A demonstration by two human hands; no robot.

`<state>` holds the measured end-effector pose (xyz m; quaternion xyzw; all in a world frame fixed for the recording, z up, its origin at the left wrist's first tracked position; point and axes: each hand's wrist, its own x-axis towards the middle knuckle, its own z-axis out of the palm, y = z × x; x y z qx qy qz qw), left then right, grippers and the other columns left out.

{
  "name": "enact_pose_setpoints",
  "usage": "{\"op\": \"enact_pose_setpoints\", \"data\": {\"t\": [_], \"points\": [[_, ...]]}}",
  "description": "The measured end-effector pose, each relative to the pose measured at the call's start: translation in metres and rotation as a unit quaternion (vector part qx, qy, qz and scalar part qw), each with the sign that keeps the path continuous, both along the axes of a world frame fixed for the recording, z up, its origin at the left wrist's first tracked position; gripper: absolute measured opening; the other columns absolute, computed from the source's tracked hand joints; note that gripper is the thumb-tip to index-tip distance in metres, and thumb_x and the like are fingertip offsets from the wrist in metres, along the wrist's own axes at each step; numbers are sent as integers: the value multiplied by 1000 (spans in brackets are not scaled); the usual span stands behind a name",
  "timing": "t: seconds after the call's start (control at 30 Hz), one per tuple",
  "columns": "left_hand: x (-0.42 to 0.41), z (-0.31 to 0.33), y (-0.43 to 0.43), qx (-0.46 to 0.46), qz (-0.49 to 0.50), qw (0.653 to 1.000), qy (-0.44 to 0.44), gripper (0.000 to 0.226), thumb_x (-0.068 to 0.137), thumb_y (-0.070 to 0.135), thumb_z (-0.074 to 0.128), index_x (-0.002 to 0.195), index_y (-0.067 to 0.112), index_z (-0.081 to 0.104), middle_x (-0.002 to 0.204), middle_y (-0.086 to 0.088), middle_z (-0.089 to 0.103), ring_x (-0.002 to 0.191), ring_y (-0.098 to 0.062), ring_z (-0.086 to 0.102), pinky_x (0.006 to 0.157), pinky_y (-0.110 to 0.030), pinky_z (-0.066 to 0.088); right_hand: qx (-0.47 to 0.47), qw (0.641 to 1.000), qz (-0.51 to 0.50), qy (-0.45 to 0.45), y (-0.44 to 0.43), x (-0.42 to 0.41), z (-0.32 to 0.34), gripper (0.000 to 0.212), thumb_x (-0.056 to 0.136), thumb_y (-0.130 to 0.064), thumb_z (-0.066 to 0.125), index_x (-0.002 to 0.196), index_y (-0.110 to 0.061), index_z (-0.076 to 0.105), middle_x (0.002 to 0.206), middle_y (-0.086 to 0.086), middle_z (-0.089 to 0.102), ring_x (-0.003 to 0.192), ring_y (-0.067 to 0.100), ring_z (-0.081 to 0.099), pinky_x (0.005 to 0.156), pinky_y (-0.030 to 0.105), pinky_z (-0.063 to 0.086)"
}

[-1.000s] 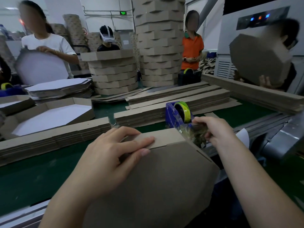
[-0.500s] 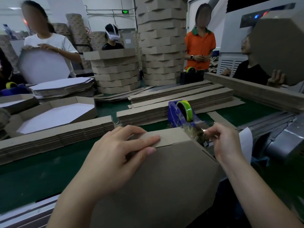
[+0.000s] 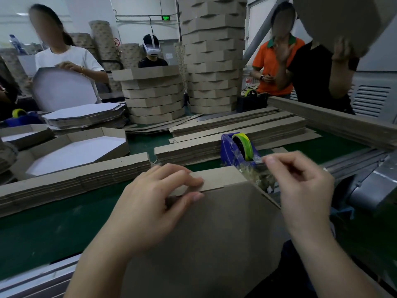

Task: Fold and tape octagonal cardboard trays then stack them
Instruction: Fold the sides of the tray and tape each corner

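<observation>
The tray (image 3: 214, 233) stands on edge at the near side of the bench (image 3: 43, 229), with its brown underside towards the camera and its lower part cut off by the frame. The left hand (image 3: 150, 207) grips the top rim, fingers over the folded side wall and thumb on the underside.

Just right of that corner, the right hand (image 3: 300, 186) has thumb and forefinger pinched on what looks like a strip of clear tape (image 3: 257, 161). The strip is drawn from the blue dispenser (image 3: 234, 151) behind the tray.

The step appears to be taping. The next move calls for tearing the strip off and laying it over the corner joint while the fold is held square.

The tape is almost invisible and the right hand is blurred, so the strip's length is unclear. A stack of finished trays (image 3: 154, 97) stands across the bench.
</observation>
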<state>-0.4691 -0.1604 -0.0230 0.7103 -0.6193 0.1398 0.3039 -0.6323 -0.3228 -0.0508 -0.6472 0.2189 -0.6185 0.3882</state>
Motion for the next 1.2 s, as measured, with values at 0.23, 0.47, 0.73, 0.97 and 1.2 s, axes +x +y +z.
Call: {"op": "enact_pose_setpoints", "data": {"t": [0.23, 0.47, 0.73, 0.97, 1.2], "points": [[0, 0, 1, -6, -4, 1000, 4, 26, 87, 52, 47, 101, 40, 66, 109, 21, 59, 101, -6, 59, 79, -41, 53, 208, 946, 249, -16, 67, 25, -2, 20, 65, -29, 84, 70, -12, 75, 36, -5, 41, 31, 4, 32, 35, 13, 24], [-1, 0, 3, -3, -28, 1000, 1, 27, 88, 44, 48, 102, 33, 67, 112, 18, 59, 100, -11, 60, 79, -43, 52, 317, 922, 223, -24, 79, 34, -4, 31, 56, -42, 70, 60, -11, 75, 36, 4, 39, 27, 8, 27, 31, 14, 20], [0, 2, 5, 13, -63, 997, 42, 15, 87, 49, 47, 101, 42, 47, 110, 20, 58, 102, -11, 58, 80, -44, 49, 335, 914, 227, -3, 80, 34, -10, 29, 75, -35, 72, 58, -12, 73, 35, 5, 40, 24, 12, 28, 32, 15, 20], [0, 6, 9, 42, -48, 995, 71, 35, 88, 58, 38, 115, 52, 60, 115, 25, 54, 111, -4, 53, 90, -40, 46, 336, 896, 286, 53, 76, 24, -9, 15, 74, -30, 73, 70, -17, 78, 39, 7, 46, 28, 11, 29, 31, 17, 21], [-15, 1, -5, -41, 60, 995, 68, 30, 81, 69, 53, 74, 42, 62, 90, 25, 63, 82, -1, 59, 67, -33, 48, 322, 889, 314, 82, 75, 23, -11, 10, 74, -33, 73, 75, -26, 79, 40, 6, 46, 30, 10, 31, 32, 19, 24]]}}
